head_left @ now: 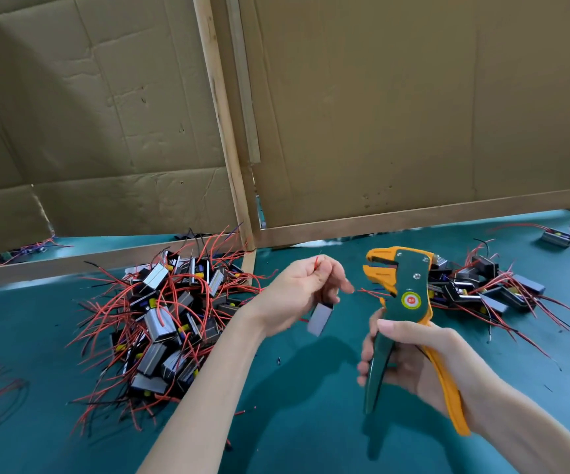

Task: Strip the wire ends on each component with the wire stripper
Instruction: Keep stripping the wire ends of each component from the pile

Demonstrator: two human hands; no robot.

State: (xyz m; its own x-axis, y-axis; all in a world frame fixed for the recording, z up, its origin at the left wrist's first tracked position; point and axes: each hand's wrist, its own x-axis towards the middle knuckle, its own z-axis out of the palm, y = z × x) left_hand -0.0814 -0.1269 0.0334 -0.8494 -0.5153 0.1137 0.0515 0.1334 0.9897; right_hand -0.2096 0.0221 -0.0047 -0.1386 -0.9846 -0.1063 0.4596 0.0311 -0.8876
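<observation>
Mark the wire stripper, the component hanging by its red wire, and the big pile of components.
wire stripper (pixel 410 265): head view, on its green body above the round label.
hanging component (pixel 321 316): head view, on its grey flat face.
pile of components (pixel 158 325): head view, on a silver-sided block mid-pile.

Left hand (pixel 297 289) and right hand (pixel 413 354) are showing bare. Left forearm (pixel 208 388) and right forearm (pixel 533 422) are showing bare too, slender, right to the near edge of view. Right thumbnail (pixel 386 326) is showing natural and rounded.
</observation>
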